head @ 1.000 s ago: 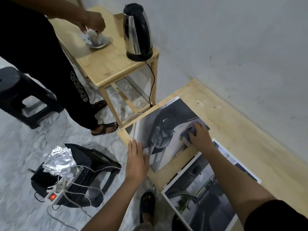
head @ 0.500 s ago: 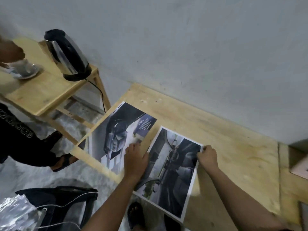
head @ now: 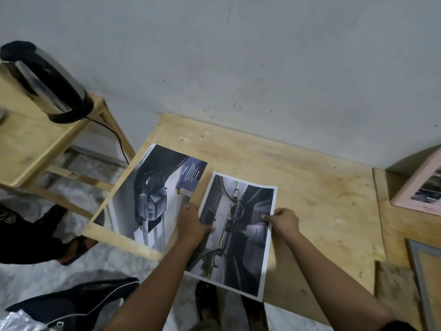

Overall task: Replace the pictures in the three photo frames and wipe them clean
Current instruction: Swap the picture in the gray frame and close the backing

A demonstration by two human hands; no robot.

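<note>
Both hands hold one car-interior print [head: 241, 235] by its long edges: the left hand [head: 193, 226] grips the left edge, thumb on top and fingers curled under, while the right hand [head: 284, 222] pinches the right edge between thumb and fingers. The sheet lies low over the wooden bench [head: 310, 187], its near end overhanging the front edge; whether it rests flat or is slightly lifted cannot be told.

Just left of the left hand a second print [head: 152, 197], a dark car seen from outside, lies flat on the bench. Well to the right of the right hand, a pink frame [head: 417, 187] with a picture in it leans at the wall, and a grey frame [head: 420, 278] lies nearer the person.

The step in hand looks like sorting the new pictures, before any goes into a frame. The next move likely calls for carrying this sheet right to a frame without creasing it.

Both frames are cut off by the picture's edge; a third frame and any wiping cloth are out of view. Far left, a kettle [head: 45, 80] stands on a side table [head: 35, 144].
</note>
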